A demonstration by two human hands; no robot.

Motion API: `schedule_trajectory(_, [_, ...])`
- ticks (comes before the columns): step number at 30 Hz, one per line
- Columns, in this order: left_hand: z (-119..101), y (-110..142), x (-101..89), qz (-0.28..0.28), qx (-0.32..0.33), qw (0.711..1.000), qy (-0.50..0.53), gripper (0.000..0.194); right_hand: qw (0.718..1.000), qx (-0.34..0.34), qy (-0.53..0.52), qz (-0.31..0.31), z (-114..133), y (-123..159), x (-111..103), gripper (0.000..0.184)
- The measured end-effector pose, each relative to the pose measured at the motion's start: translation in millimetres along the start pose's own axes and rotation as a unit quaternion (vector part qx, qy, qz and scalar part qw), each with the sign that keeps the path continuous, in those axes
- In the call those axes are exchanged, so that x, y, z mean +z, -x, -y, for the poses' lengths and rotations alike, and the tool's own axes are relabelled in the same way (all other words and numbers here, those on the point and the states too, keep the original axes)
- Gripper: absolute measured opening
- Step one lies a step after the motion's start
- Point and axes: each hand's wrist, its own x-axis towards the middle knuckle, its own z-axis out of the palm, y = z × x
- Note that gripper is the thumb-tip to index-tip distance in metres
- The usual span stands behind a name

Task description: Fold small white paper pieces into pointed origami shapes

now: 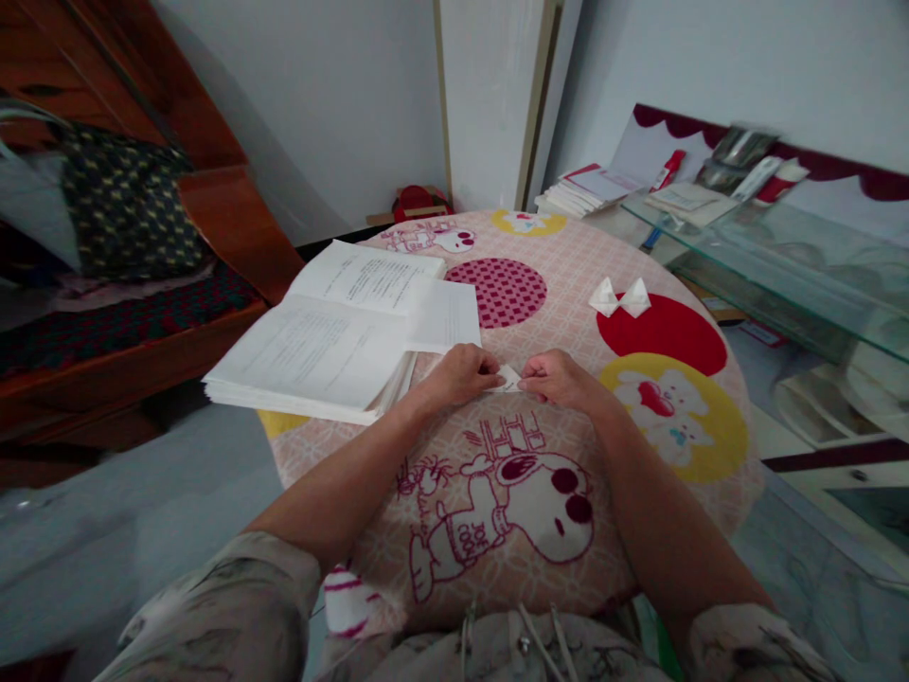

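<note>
Between my two hands lies a small folded piece of white paper (509, 379), on or just over the patterned tablecloth. My left hand (465, 372) is closed with its fingertips on the paper's left end. From the other side, my right hand (558, 379) pinches the right end. Some dark print shows on the paper; the rest is hidden under my fingers. Farther back to the right stand two pointed folded-paper shapes (619, 297), side by side and apart from my hands. Beyond my left hand is a loose printed sheet (444, 314), partly over an open stack of pages.
The thick open stack of printed pages (305, 350) covers the table's left side. A glass shelf (774, 256) with cups and papers stands close on the right. A wooden bench (234, 237) with a dark patterned bag (128, 204) is at the left.
</note>
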Motion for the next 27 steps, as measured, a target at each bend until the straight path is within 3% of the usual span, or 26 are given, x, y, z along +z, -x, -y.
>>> schedule_trajectory(7, [3.6, -0.8, -3.2, -0.039, -0.048, 0.998, -0.004, 0.017, 0.997, 0.038, 0.055, -0.023, 5.8, -2.5, 2.9, 0.02])
schedule_trajectory(11, [5.4, -1.4, -2.4, -0.066, -0.041, 0.997, -0.009, 0.019, 0.993, 0.042, 0.097, -0.048, 9.3, -3.5, 5.2, 0.025])
schedule_trajectory(18, [1.7, -0.9, -3.0, -0.045, -0.056, 0.997, -0.029, 0.016, 0.988, 0.042, 0.129, -0.068, 12.1, -4.4, 7.0, 0.023])
schedule_trajectory(27, [0.7, -1.8, 0.9, -0.058, -0.053, 0.995, -0.056, 0.017, 0.986, 0.062, 0.139, -0.075, 12.4, -4.3, 7.9, 0.023])
